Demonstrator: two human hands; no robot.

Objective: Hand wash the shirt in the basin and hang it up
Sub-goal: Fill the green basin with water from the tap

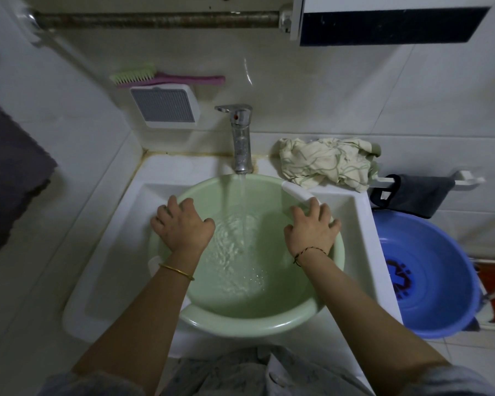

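Head view, looking down on a white sink set into a tiled corner, with a pale green basin sitting in it and filling most of the bowl. To the sink's right, lower down, stands a blue basin. A crumpled cream shirt with thin green stripes lies in a heap on the sink's back right corner, just beside the green basin's rim and not in the water. A chrome tap rises from the middle of the sink's back edge, and a stream of water runs from it into the green basin, rippling the shallow pool at the bottom. The person's left hand grips the basin's left rim, fingers curled over the edge, a thin gold bangle on the wrist. The right hand grips the right rim the same way, by a white handle on the basin, with a dark cord on the wrist. On the wall behind the back left corner hangs a white soap holder, with a pink and green brush resting on top. A dark cloth hangs over a white rail right of the sink.
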